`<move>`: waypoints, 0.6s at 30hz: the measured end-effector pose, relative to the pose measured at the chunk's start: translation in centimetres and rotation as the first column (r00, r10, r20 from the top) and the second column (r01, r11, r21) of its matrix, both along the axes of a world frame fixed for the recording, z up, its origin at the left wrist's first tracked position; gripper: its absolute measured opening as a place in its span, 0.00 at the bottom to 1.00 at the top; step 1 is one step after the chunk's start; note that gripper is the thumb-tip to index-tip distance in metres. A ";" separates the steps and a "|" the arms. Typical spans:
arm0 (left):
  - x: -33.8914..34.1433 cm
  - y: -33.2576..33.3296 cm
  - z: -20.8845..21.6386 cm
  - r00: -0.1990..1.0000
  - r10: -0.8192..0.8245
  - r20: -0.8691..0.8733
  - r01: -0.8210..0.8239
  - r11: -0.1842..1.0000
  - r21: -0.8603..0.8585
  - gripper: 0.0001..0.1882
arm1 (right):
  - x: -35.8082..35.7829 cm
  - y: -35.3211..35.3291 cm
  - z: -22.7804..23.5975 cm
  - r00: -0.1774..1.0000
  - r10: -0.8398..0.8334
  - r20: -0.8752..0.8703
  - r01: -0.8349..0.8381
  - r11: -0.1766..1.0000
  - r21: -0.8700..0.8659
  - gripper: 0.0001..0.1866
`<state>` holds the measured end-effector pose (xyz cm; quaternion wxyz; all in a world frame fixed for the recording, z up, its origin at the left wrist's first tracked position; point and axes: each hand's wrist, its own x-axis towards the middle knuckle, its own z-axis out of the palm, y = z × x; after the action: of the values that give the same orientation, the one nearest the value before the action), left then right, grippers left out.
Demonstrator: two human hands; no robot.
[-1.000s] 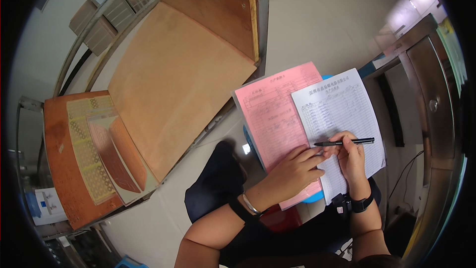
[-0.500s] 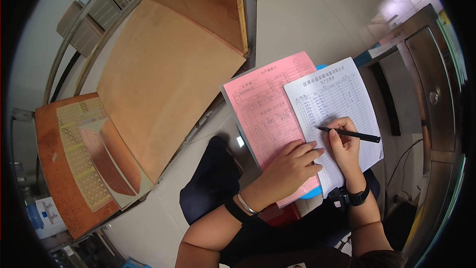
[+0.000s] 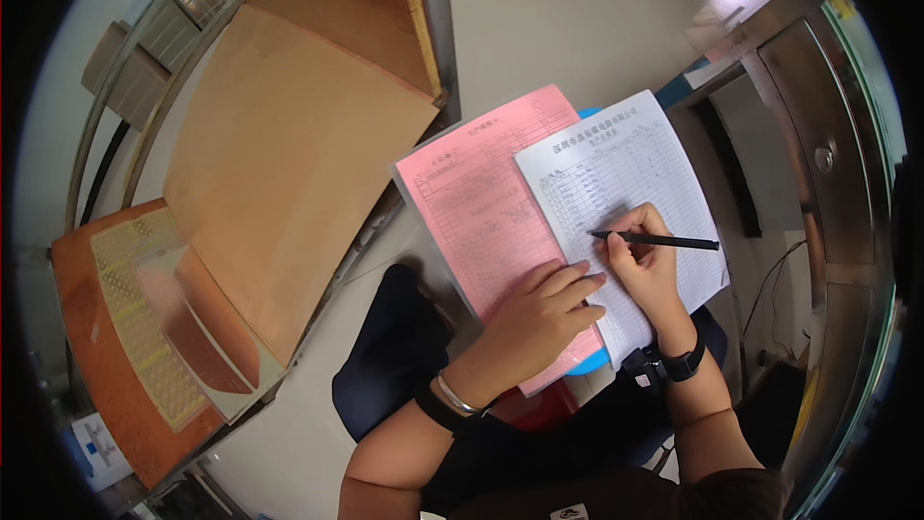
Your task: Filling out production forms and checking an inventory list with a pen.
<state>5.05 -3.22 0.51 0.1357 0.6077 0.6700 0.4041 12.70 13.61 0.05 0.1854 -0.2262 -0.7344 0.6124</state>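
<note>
My right hand is closed round a black pen. The pen's tip meets a white printed form, a ruled table with handwritten entries in its left columns. My left hand lies flat with fingers stretched, its fingertips on the white form's left edge and its palm over a pink printed form. The white form overlaps the pink one's right side. Beneath both papers, parts of a blue surface show; the rest of it is hidden.
On the left are a large tan board, an upright brown board and an orange-brown board bearing a yellow-green patterned sheet and a copper-coloured panel. A metal cabinet stands at right. Below the papers is something red.
The whole view has shifted, so the papers and hands appear farther left and slightly higher. Against the white form, the pen tip sits slightly farther right. Both hands keep their hold and posture.
</note>
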 end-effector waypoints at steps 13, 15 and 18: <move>-0.3 0.2 0.3 1.000 -0.006 -0.017 0.005 1.000 -0.011 0.11 | -1.5 0.4 1.1 0.994 0.064 0.083 -0.067 0.997 0.043 0.05; -0.2 0.3 0.1 1.000 0.001 0.004 -0.001 1.000 -0.006 0.11 | -1.4 0.3 0.8 0.994 0.065 0.087 -0.071 0.996 0.062 0.06; -0.5 0.3 0.0 0.999 0.037 -0.008 -0.037 0.999 0.006 0.11 | -1.1 0.3 0.2 0.996 0.040 0.076 -0.053 0.984 0.168 0.06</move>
<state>4.56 -2.97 0.52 0.1238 0.5972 0.6804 0.4062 11.57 13.91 0.30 0.1629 -0.2145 -0.7953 0.5431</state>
